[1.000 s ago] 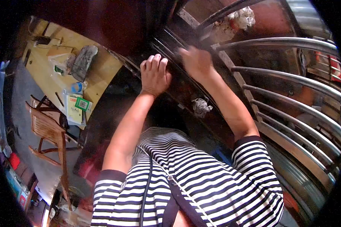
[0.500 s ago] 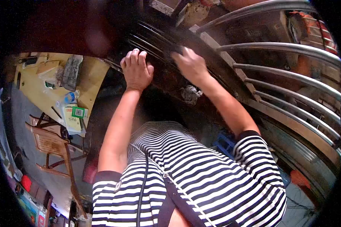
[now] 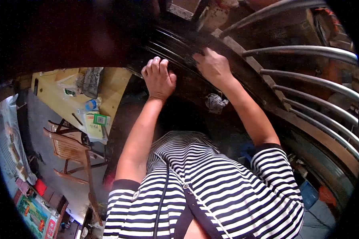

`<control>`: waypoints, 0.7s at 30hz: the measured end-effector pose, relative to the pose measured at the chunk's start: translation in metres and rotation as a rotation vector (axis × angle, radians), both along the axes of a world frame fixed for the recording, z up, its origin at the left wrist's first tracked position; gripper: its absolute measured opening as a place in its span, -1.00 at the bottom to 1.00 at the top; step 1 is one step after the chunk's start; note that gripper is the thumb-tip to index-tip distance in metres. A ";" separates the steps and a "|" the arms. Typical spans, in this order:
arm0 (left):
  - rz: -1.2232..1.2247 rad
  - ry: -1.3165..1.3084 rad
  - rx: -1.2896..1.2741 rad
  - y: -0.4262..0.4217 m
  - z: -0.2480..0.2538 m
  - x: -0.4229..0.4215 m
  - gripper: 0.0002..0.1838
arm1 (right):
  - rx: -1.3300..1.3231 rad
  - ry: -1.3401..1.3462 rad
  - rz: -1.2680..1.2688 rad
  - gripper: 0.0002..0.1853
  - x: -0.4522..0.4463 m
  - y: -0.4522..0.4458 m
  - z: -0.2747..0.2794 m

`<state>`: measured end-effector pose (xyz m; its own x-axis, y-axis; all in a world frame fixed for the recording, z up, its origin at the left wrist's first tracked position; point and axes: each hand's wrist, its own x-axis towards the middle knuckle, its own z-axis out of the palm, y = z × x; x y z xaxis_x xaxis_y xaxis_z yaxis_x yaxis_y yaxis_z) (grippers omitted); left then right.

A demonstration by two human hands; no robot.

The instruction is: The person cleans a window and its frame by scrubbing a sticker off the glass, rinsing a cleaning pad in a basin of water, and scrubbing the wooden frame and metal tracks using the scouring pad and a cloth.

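Head view: the left hand [image 3: 159,79] rests at the near edge of a dark ledge [image 3: 187,75], fingers slightly spread and bent at the tips, thumb standing apart. The right hand [image 3: 214,67] is over the same ledge beside shiny rails [image 3: 169,36], its fingers curled inward; whether they pinch anything I cannot tell. The ledge runs slantwise under both hands, with metal bars [image 3: 307,75] to its right. It looks stiff, heavy and fixed, so its near edge seems the sound place to hold; the glossy rails would probably feel slick and hard, offering little to grip. A crumpled wad [image 3: 216,103] sits below the right wrist, probably light and soft, best taken by a raised fold; cloth or paper, I cannot say. The right fingertips merge with the dark surface, the left palm is turned from view, and the ledge's upper end fades into shadow beneath a dark reddish panel [image 3: 79,44].
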<state>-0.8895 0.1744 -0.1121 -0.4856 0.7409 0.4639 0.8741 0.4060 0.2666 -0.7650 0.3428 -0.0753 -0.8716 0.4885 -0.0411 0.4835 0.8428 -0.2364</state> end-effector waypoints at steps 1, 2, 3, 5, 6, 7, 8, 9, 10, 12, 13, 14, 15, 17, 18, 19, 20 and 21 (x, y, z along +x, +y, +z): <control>0.009 0.003 0.006 0.001 0.000 0.000 -0.55 | 0.051 -0.142 0.042 -0.67 -0.003 -0.006 0.034; 0.010 0.000 0.005 0.000 0.000 0.000 -0.55 | 0.075 -0.105 0.022 -0.65 -0.012 -0.009 0.049; -0.009 -0.026 0.023 -0.001 -0.001 -0.001 -0.55 | 0.095 -0.071 0.001 -0.63 -0.023 -0.016 0.059; 0.004 -0.013 0.000 0.000 -0.005 -0.002 -0.58 | 0.146 0.060 0.004 -0.56 -0.056 -0.022 0.063; 0.007 -0.009 -0.015 -0.002 -0.006 -0.001 -0.54 | 0.145 0.183 0.050 -0.58 -0.075 -0.023 0.059; -0.004 -0.036 -0.009 -0.001 -0.003 -0.002 -0.55 | 0.217 0.323 0.128 -0.60 -0.094 -0.022 0.047; 0.004 -0.050 -0.046 -0.001 -0.002 -0.002 -0.55 | 0.233 0.333 0.194 -0.64 -0.111 -0.023 0.036; 0.015 -0.065 -0.083 -0.003 -0.001 0.000 -0.54 | 0.229 0.351 0.250 -0.67 -0.130 -0.026 0.016; 0.027 -0.083 -0.121 -0.004 -0.001 0.002 -0.51 | 0.223 0.365 0.308 -0.69 -0.142 -0.029 0.000; 0.035 -0.087 -0.128 -0.003 -0.001 0.001 -0.51 | 0.077 0.391 0.257 -0.74 -0.148 -0.036 -0.008; 0.030 -0.101 -0.115 -0.003 0.001 0.000 -0.50 | 0.003 0.403 0.232 -0.76 -0.151 -0.039 -0.008; 0.030 -0.121 -0.103 -0.003 0.001 0.001 -0.50 | 0.005 0.303 0.266 -0.79 -0.154 -0.037 -0.008; 0.036 -0.137 -0.142 -0.007 0.002 0.005 -0.50 | 0.001 0.199 0.297 -0.81 -0.155 -0.035 -0.006; 0.040 -0.146 -0.199 -0.004 0.005 0.004 -0.50 | -0.069 0.073 0.348 -0.85 -0.159 -0.025 0.015; 0.031 -0.130 -0.161 -0.002 0.007 0.002 -0.50 | -0.049 -0.061 0.406 -0.88 -0.158 -0.018 0.031; 0.014 -0.116 -0.125 -0.002 0.008 0.002 -0.50 | -0.033 -0.197 0.454 -0.91 -0.152 -0.010 0.053; -0.007 -0.105 -0.090 -0.002 0.007 0.000 -0.51 | -0.018 -0.338 0.498 -0.91 -0.143 -0.004 0.066; -0.017 -0.089 -0.062 -0.002 0.006 -0.002 -0.50 | 0.050 -0.129 0.461 -0.81 -0.124 0.006 0.068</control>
<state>-0.8920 0.1729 -0.1065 -0.5103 0.7750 0.3727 0.8548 0.4096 0.3186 -0.8894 0.3485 -0.0070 -0.9872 0.0563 -0.1492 0.0793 0.9850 -0.1533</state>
